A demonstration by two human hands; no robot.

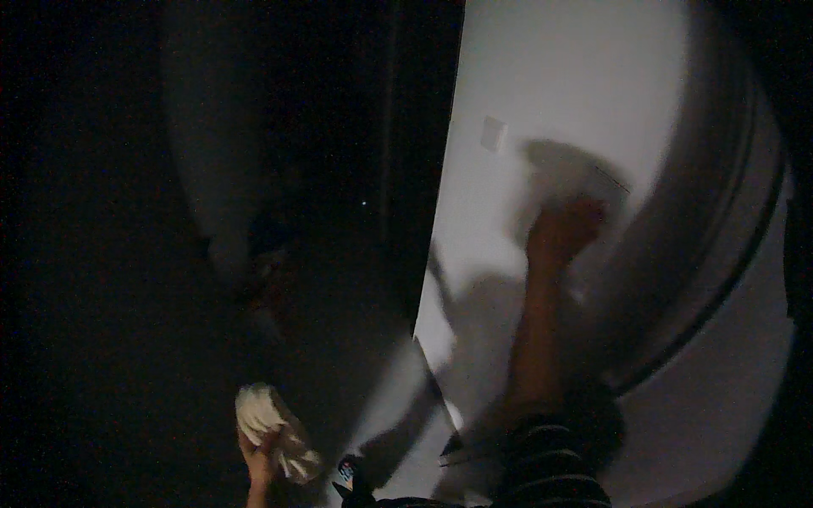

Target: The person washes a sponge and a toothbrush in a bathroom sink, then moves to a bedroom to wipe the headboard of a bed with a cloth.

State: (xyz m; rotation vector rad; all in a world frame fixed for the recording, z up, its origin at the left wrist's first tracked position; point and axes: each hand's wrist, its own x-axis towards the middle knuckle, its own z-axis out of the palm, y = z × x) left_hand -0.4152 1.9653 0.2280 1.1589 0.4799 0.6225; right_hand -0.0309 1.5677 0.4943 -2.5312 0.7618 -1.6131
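Note:
The picture is dim and motion-blurred. My left hand [261, 461] is low at the bottom, closed around a crumpled pale cloth [275, 427]. My right hand [563, 230] is raised at arm's length against a white wall [559, 76], in a striped sleeve [550, 466]. Its fingers are smeared by motion, so I cannot tell whether they hold anything. The hand's shadow falls on the wall just above it. A small white wall switch plate [493, 133] sits up and to the left of that hand.
To the left of the wall's edge lies a dark opening or unlit room [296, 212]. A curved dark line, perhaps a door frame or trim [728, 279], runs down the right. My foot [349, 474] shows at the bottom.

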